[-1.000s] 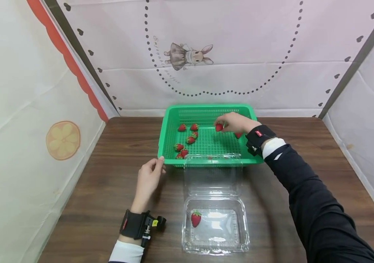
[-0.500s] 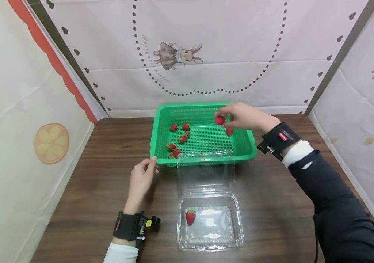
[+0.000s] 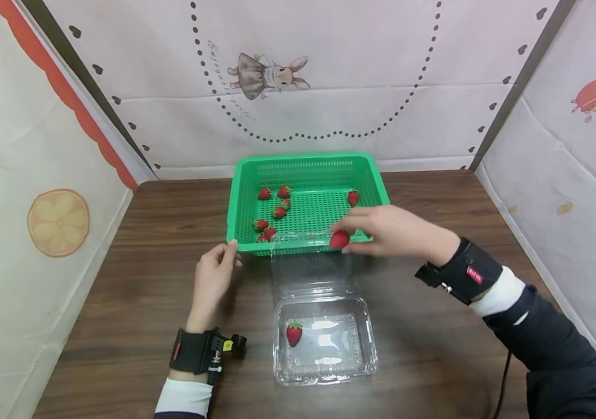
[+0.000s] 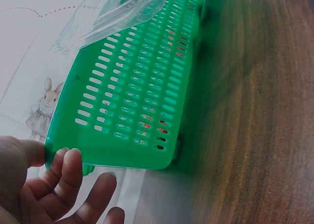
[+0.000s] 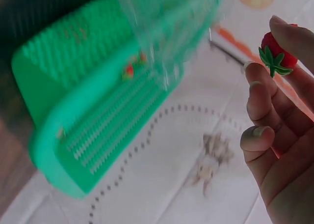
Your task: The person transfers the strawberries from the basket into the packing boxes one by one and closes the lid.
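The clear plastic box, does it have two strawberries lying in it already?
No, the head view shows just one strawberry lying in the clear plastic box, towards its left side.

A brown wooden table, its darker grain running crosswise in the head view, carries everything here. Standing directly on it, at the far edge, is a green basket; bare wood spreads to the basket's left and right and on its near side. Also on the wood, on the near side of the basket, sits a clear plastic container, opened out, its tray flat and apart from the basket. Its hinged lid extends toward the basket and overlaps the basket's near rim. Shadow darkens the boards along the basket's near side.
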### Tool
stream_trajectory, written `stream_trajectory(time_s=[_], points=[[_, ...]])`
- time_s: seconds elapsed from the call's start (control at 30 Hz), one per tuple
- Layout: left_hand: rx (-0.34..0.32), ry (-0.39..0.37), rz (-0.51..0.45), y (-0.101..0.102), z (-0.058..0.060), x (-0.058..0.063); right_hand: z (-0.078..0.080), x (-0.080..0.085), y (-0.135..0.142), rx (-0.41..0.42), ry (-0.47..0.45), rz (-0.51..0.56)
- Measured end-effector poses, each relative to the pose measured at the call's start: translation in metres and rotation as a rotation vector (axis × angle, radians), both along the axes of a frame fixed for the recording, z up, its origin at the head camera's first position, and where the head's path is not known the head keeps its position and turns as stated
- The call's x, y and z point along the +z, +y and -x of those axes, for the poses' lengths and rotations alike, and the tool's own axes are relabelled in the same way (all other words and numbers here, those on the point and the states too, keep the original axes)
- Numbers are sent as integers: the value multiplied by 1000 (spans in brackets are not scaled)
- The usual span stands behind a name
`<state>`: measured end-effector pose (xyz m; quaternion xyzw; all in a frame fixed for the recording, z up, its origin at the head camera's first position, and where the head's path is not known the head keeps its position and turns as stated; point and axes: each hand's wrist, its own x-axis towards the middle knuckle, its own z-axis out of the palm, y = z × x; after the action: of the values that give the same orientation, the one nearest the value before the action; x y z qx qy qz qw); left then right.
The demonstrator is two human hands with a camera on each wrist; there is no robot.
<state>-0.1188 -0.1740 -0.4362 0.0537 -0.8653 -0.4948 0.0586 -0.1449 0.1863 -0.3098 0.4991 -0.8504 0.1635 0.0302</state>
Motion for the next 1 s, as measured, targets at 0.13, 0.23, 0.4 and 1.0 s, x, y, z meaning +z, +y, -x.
stream_trajectory(time_s=[0.13, 0.23, 0.4, 1.0], points=[[-5, -4, 7, -4, 0, 2, -22, -20, -12, 61, -16, -18], [-10, -11, 3, -4, 1, 3, -35, -35, -18, 83, -41, -40], [-10, -23, -2, -4, 2, 2, -55, -58, -28, 119, -56, -97], [-14, -34, -14, -3, 3, 1, -76, -118, -61, 131, 67, -284]])
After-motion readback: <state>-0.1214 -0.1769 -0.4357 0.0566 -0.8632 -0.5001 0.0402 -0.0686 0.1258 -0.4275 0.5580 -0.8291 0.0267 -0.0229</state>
